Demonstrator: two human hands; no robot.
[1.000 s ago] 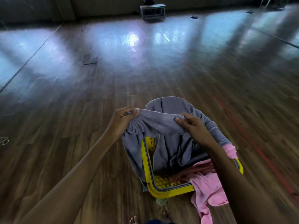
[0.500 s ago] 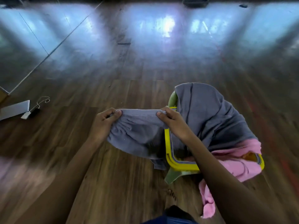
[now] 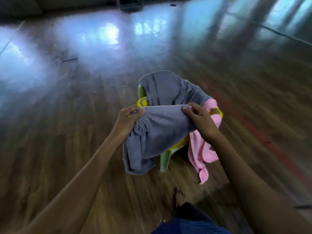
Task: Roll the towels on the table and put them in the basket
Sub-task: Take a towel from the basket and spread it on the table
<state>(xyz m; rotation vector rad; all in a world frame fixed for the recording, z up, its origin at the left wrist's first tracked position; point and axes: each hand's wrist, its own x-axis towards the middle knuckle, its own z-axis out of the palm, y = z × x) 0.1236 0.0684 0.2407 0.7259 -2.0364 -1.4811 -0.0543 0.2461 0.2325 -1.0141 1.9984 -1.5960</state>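
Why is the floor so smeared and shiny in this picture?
Head view: the wooden floor streaks with motion blur, worst near the edges; bluish glare washes out its far part; the left hand, right hand and held gray towel look sharper.

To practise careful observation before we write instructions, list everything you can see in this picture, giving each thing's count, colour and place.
held towel: one, grey, stretched between both hands, in front of the basket
draped towel: one, grey, over the basket's far side
pink towel: one, pink, hanging over the basket's right side
basket: one, yellow, mostly covered by towels
stand: one, pale green, under the basket
floor: brown wood
line: one, red, on the floor, right
box: one, dark, far end, blurred
foot: one, bare, near edge
left hand: pinches held towel's top-left corner
right hand: pinches its top-right corner
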